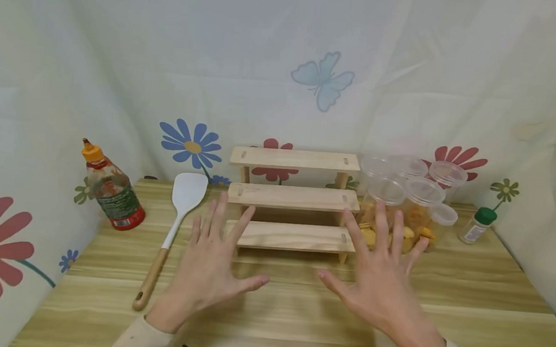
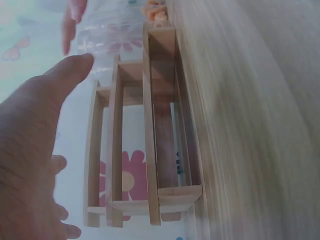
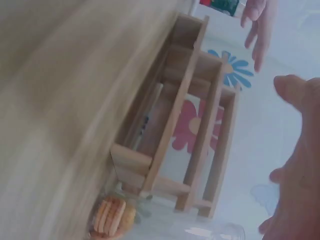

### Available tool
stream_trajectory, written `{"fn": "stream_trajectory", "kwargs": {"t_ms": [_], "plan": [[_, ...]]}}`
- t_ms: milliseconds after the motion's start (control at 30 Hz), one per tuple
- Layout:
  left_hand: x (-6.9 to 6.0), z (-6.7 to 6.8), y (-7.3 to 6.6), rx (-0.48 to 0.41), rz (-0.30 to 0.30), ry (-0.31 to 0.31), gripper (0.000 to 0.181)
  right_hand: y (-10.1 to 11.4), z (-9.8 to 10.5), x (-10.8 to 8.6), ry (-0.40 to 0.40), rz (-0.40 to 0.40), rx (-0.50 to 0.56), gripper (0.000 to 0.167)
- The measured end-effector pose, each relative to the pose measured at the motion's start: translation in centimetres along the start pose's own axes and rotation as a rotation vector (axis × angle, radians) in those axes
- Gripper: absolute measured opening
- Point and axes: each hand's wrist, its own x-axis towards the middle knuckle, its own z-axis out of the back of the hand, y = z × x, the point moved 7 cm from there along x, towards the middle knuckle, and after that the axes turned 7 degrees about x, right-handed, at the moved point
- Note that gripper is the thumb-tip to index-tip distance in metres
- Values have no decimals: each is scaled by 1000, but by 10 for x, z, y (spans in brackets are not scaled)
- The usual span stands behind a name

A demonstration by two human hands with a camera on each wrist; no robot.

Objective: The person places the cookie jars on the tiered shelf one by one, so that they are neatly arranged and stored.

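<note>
See left hand (image 1: 208, 267) and right hand (image 1: 381, 282), spread wide, holding nothing, near the wooden rack (image 1: 293, 197) on the surface (image 1: 290, 327), between spatula (image 1: 171, 234) and jars (image 1: 420, 204); probably best to move slowly, sparing the jars any knock.

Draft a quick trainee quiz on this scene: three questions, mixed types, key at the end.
1. Multiple choice: how many stepped shelves does the wooden rack have?
A) two
B) three
C) five

2. True or false: the left hand and right hand are both gripping the wooden rack.

3. Fill in: in the head view, the spatula lies between the wooden rack and the ____.

Key:
1. B
2. False; the left hand and right hand are both spread, holding nothing.
3. sauce bottle
</note>
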Motion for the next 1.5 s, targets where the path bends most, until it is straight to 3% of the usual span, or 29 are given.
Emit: {"fn": "stream_trajectory", "kwargs": {"t_ms": [233, 367, 533, 633, 767, 1033, 1300, 1500], "plan": [[5, 13, 18, -154, 32, -117, 119, -5, 34, 11, -228, 133, 160, 113], [6, 15, 32, -234, 63, -191, 103, -21, 63, 17, -356, 148, 258, 103], [7, 5, 49, -342, 130, -181, 89, -53, 100, 18, -487, 133, 343, 99], [8, -1, 56, -402, 156, -165, 83, -76, 115, 19, -536, 69, 437, 91], [7, -9, 63, -468, 173, -164, 73, -105, 121, 18, -559, -84, 568, 90], [7, -35, 69, -600, 218, -72, 60, -149, 115, 18, -587, -211, 649, 78], [8, -63, 71, -757, 297, 16, 52, -189, 95, 17, -536, -330, 669, 72], [11, -78, 77, -863, 340, 43, 47, -215, 74, 15, -433, -413, 717, 70]]}}
